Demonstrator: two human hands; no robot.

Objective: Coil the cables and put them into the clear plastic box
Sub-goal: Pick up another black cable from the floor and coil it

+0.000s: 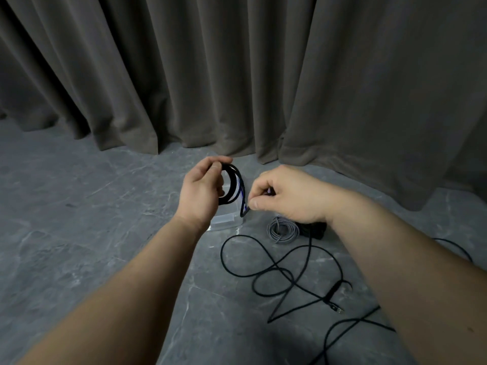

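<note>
My left hand point(201, 189) grips a coil of flat black cable point(232, 187), held upright above the floor. My right hand point(286, 197) pinches the free end of that same cable at the coil's lower right. Behind and below the coil stands the clear plastic box point(224, 219), partly hidden by my left wrist. A grey coiled cable point(283, 229) lies on the floor just right of the box. A long loose black cable point(284, 275) sprawls in loops over the floor at the right, ending in a plug point(338, 309).
A small black object point(315, 230) sits under my right wrist beside the grey coil. The floor point(92, 219) is grey marbled tile. Heavy grey curtains point(237, 75) hang across the back down to the floor.
</note>
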